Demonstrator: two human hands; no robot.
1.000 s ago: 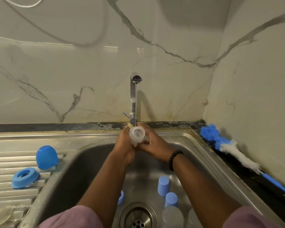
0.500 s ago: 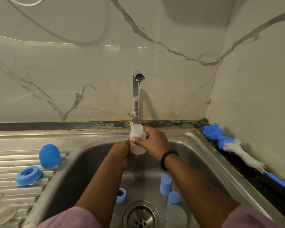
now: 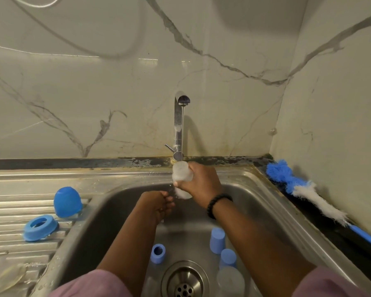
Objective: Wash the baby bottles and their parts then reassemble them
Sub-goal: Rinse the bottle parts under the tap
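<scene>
The right hand [image 3: 198, 182] grips a wet bottle [image 3: 182, 175] under the tap [image 3: 178, 125]; the left hand [image 3: 159, 203], loosely cupped, holds nothing. The bottle could slip.

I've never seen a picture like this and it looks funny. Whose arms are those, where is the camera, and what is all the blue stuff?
The camera sits on a person's head and looks down, so you see their own two arms. They stand at a steel sink washing baby bottles. The right hand grips a clear bottle under the tap, where a thin stream of water runs. The left hand is just below it, holding nothing. Down in the sink lie small blue caps and another clear bottle near the drain. On the draining board at the left sit a blue dome cap and a blue ring. On the right lies a blue and white bottle brush.
</scene>
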